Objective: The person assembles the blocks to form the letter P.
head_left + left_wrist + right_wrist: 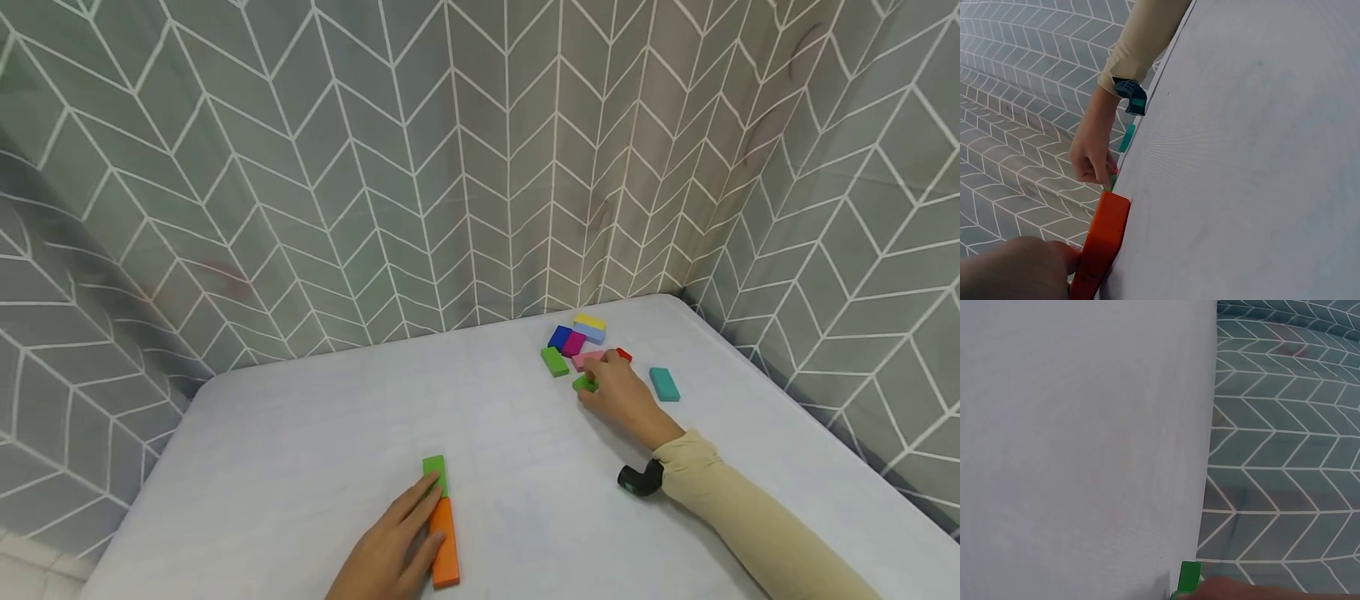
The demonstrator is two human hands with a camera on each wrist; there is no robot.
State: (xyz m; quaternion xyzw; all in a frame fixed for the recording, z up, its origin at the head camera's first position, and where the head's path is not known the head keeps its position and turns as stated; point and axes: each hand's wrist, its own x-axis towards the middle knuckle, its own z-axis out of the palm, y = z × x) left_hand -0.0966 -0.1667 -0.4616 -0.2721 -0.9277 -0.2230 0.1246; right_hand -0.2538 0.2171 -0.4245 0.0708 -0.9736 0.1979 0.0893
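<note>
White table (300, 433); orange block (448, 554) visible from head and left wrist only.

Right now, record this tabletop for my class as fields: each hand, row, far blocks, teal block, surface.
Left hand: touches orange block and near green block
Right hand: pinches another green block
Row: orange and near green, end to end
Far blocks: yellow, light blue, dark blue, magenta, pink, red, far green
Teal block: apart, right of the others
Surface: white table

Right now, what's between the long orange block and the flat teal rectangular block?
Head view: bare white tabletop, then the right hand, just short of the teal block.
</note>
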